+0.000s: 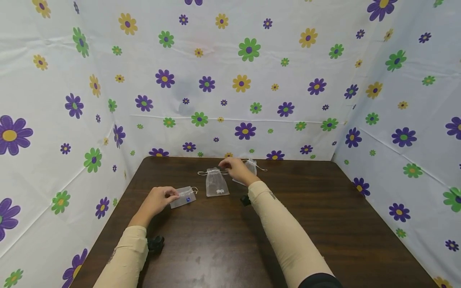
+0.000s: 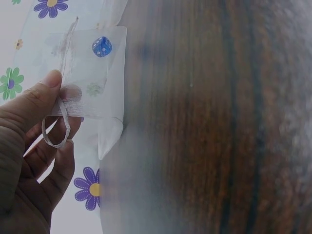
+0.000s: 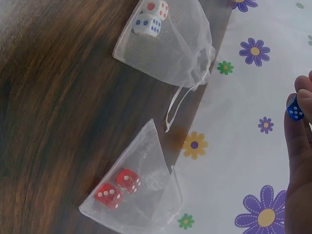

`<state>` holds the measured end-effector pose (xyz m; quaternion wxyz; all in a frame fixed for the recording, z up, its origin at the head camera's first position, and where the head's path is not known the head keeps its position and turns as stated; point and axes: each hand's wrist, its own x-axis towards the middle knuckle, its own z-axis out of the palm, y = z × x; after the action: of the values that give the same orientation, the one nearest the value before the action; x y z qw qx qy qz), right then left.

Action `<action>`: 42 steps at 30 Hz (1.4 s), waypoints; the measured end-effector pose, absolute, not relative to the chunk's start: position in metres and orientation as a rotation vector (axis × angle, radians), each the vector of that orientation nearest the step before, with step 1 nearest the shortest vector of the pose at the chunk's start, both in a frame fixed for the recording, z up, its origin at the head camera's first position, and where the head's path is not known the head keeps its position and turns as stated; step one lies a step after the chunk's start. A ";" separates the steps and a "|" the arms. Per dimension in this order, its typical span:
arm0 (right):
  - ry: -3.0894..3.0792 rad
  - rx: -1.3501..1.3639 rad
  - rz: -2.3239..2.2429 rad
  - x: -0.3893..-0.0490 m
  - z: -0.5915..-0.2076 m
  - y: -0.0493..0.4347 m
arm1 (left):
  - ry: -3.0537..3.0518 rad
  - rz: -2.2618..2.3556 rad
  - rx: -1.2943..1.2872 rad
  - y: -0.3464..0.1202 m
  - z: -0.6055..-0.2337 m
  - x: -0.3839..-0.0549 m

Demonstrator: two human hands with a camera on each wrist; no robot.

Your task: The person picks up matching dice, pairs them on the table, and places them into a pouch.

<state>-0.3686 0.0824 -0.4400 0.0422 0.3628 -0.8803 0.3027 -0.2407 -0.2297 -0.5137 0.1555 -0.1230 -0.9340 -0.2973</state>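
Observation:
My left hand [image 1: 156, 200] pinches a small sheer drawstring bag [image 1: 184, 193] between thumb and fingers, over the left part of the table. Through its mesh a blue die [image 2: 102, 47] shows, and the cord loop [image 2: 61, 131] hangs by my fingers. My right hand [image 1: 235, 167] is raised near the table's far edge, pinching another blue die [image 3: 295, 108] in its fingertips. Between the hands lies a second mesh bag [image 1: 216, 180] containing white dice [image 3: 147, 24]. A third mesh bag [image 3: 151, 180] with red dice [image 3: 108, 196] lies partly behind my right hand in the head view.
A dark brown wooden table [image 1: 209, 248] carries the bags. White flower-patterned cloth [image 1: 230, 100] hangs along its back and both sides. Black wrist devices [image 1: 155, 244] are strapped on beneath the sleeves' cuffs.

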 end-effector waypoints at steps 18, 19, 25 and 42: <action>-2.649 1.191 0.937 -0.362 -0.438 0.072 | -2.687 -0.850 -0.352 -0.228 -0.515 -0.241; -2.651 1.194 0.938 -0.361 -0.437 0.071 | -2.680 -0.848 -0.360 -0.228 -0.515 -0.241; -2.653 1.218 0.936 -0.356 -0.431 0.060 | -2.665 -0.853 -0.370 -0.229 -0.514 -0.242; -2.671 1.254 0.930 -0.349 -0.433 0.038 | -2.659 -0.861 -0.384 -0.229 -0.513 -0.243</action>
<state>-0.3486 0.0378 -0.4330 0.0238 0.4053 -0.8631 0.3004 -0.2433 -0.2289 -0.5134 0.1593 -0.1345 -0.9305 -0.3012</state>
